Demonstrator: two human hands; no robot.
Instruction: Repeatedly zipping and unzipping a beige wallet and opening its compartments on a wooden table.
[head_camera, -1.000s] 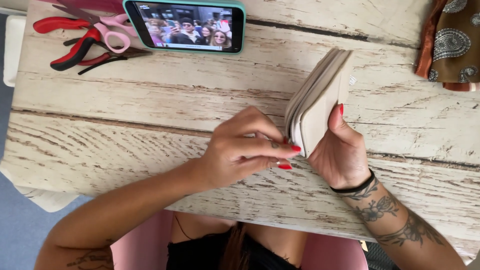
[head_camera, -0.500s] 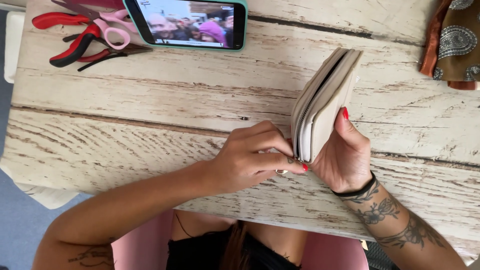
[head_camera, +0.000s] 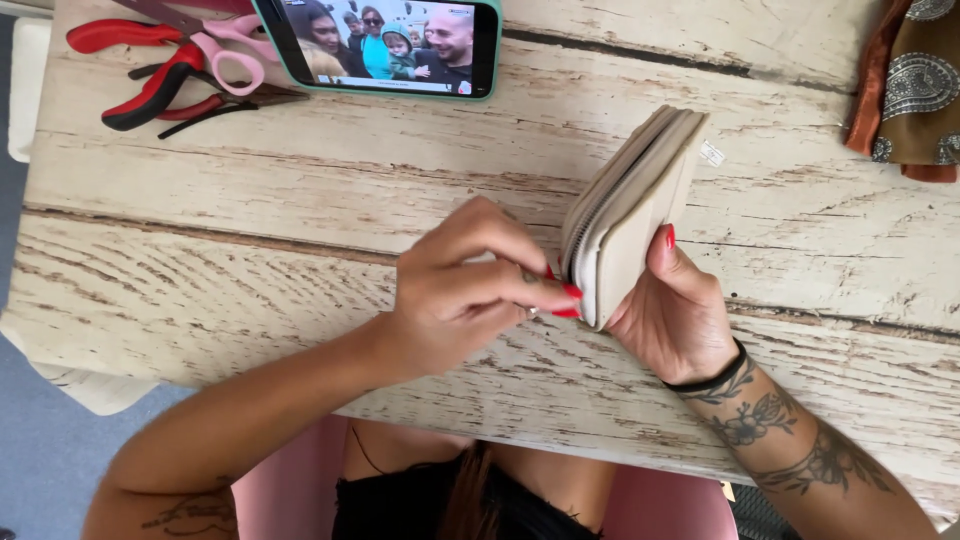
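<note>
Beige pouch (head_camera: 632, 215) between both hands (head_camera: 560, 300)

A phone (head_camera: 378, 45) in a teal case lies at the table's far edge. Its rectangular screen shows a colourful video. A small white tag (head_camera: 712, 154) hangs on the beige pouch (head_camera: 630, 215).

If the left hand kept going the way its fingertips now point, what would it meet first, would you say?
The left hand points right, fingertips pinched at the near corner of the cream zip wallet that the right hand holds on edge. It would meet that wallet at once; they seem already in contact.
</note>
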